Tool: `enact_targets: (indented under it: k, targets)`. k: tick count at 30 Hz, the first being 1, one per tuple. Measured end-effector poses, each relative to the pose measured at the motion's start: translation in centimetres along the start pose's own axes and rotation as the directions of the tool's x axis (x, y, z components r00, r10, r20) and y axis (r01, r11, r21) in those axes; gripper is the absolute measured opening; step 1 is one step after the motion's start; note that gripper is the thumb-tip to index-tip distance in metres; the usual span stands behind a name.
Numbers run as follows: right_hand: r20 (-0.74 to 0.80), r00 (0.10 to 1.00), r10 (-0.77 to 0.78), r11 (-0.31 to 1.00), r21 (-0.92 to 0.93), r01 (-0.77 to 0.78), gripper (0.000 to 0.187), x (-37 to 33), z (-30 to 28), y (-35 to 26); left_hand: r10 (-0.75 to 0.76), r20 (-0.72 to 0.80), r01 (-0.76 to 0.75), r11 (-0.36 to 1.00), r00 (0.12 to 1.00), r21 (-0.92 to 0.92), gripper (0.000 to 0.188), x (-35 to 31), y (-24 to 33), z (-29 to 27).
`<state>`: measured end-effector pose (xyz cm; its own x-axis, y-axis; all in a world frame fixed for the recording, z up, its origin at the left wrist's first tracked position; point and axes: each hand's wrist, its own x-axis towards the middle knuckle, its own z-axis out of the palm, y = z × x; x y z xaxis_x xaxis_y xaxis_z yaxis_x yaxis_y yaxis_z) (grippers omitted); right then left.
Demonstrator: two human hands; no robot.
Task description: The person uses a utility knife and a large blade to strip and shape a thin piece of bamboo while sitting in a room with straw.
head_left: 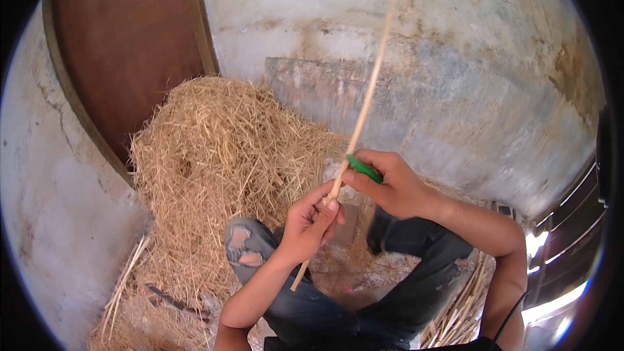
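A long, thin, pale strip of cane or bamboo slants up and away in front of me, its far end blurred near the top of the view. My left hand is closed around its lower part, thumb on top, and a short end sticks out below. Just above it, my right hand grips a small green tool and presses it to the strip. Whether the tool has a blade is hidden by the fingers.
A tall heap of straw-coloured shavings stands ahead left, before a brown door. A dark knife-like tool and thin sticks lie at left. More sticks lie at right by my bent legs. A stained wall rises ahead.
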<state>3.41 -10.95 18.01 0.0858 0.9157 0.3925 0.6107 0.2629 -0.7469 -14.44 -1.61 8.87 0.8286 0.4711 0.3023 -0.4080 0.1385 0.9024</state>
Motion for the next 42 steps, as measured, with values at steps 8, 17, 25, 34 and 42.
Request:
enact_targets:
  k: [8,17,25,34,42]
  targets:
    - [0.014,0.996,0.089,0.983,-0.163,-0.086,0.037,0.6,-1.4,11.1,-0.066,-0.088,0.069,0.997,0.994,0.034,0.047,9.0,-6.3,-3.2]
    - [0.113,0.982,0.152,0.953,-0.28,-0.115,0.031,-0.8,-1.7,18.7,-0.296,-0.177,0.319,0.94,0.939,0.119,0.051,10.3,-11.3,-2.9]
    - [-0.175,0.95,0.257,0.909,-0.289,-0.299,0.038,0.8,-6.2,22.6,-0.405,-0.191,0.439,0.878,0.894,0.194,0.049,10.4,-11.0,-1.7]
    - [-0.855,0.501,0.134,0.703,-0.274,-0.656,0.048,-10.1,-25.4,41.0,-0.321,0.142,0.282,0.929,0.936,0.239,0.045,5.7,-10.3,-0.7]
    - [-0.662,0.56,0.499,0.818,0.147,-0.556,0.047,-7.0,-17.9,29.8,-0.353,0.015,0.348,0.928,0.936,0.137,0.054,5.7,-11.3,-2.9]
